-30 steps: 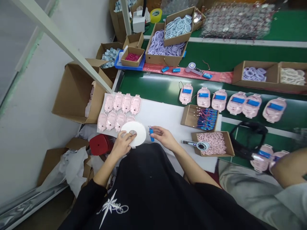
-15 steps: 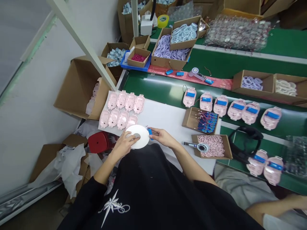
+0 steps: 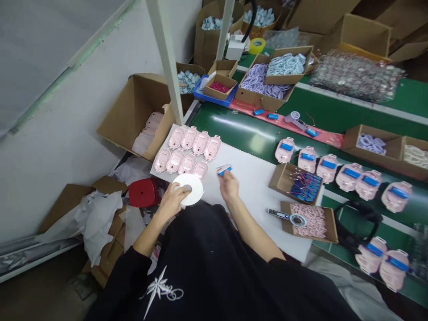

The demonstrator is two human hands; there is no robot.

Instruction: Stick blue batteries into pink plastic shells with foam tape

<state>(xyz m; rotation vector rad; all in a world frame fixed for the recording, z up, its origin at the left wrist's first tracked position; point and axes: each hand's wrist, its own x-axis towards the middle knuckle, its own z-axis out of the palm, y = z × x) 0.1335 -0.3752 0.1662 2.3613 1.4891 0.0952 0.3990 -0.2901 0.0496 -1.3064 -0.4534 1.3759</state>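
Observation:
My left hand (image 3: pixel 172 200) rests on a white roll of tape (image 3: pixel 189 189) at the near edge of the white work board (image 3: pixel 247 178), fingers curled over its hub. My right hand (image 3: pixel 229 185) is lifted over the board and pinches a small blue battery cell (image 3: pixel 224 170) with a white strip on it. Just beyond the roll lie two rows of pink plastic shells (image 3: pixel 189 151). The right hand is blurred by motion.
A green conveyor (image 3: pixel 247 129) carries pink shells fitted with blue cells (image 3: pixel 344 174). Boxes of wired blue cells (image 3: pixel 302 183) and pink parts (image 3: pixel 310 218) sit at my right with a small tool (image 3: pixel 286 216). An open carton (image 3: pixel 133 111), a white post (image 3: pixel 167 62) and a red object (image 3: pixel 143 192) are at left.
My right hand has lifted the blue cell away from the tape roll, up and to the right. The view swung left and up. The left hand stays on the roll.

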